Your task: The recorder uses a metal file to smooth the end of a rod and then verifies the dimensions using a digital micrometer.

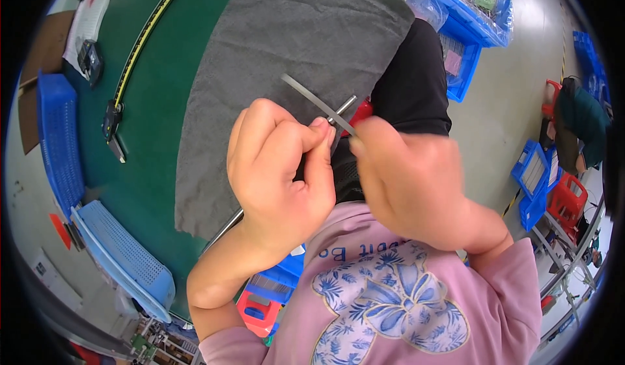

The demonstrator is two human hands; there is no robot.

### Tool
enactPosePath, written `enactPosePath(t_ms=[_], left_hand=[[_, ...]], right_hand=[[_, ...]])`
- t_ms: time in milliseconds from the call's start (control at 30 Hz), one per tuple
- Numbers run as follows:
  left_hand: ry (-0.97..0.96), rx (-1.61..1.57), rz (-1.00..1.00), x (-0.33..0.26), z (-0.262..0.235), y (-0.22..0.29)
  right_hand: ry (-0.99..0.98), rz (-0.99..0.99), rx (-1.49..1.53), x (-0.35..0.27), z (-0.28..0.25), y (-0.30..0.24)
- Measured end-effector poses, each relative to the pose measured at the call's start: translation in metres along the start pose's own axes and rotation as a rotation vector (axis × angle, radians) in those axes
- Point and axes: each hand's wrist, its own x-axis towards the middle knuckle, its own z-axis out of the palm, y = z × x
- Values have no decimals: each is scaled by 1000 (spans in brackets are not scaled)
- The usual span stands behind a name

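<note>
My left hand (280, 157) is closed, its thumb and forefinger pinching a slim, shiny metal rod (347, 104). My right hand (410, 176), slightly blurred, grips one end of a thin, flat grey metal strip (306, 92) that looks like a file. The strip crosses the rod just beyond my left fingertips; whether they touch I cannot tell. A shiny metal length (224, 228) shows by my left wrist, in line with the rod; my hand hides whether they are one piece. Below both hands, a grey cloth (260, 53) covers part of the green table and reaches toward my lap.
A long caliper (113, 124) lies on the green table (156, 105) at left. Blue baskets (124, 254) line its left side. Blue bins (462, 59) with metal parts stand at upper right. Farther right are a person (583, 127) and a red stool (568, 202).
</note>
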Motion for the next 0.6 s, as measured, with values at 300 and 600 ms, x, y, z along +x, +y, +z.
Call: enactPosePath(t_ms=[300,600], left_hand=[[3,-7,-7,-2,-3,0],[-13,19,10,-2,-2,-1]], right_hand=[[45,-15,68,-42,-9,24],[557,133,302,35,-1,57]])
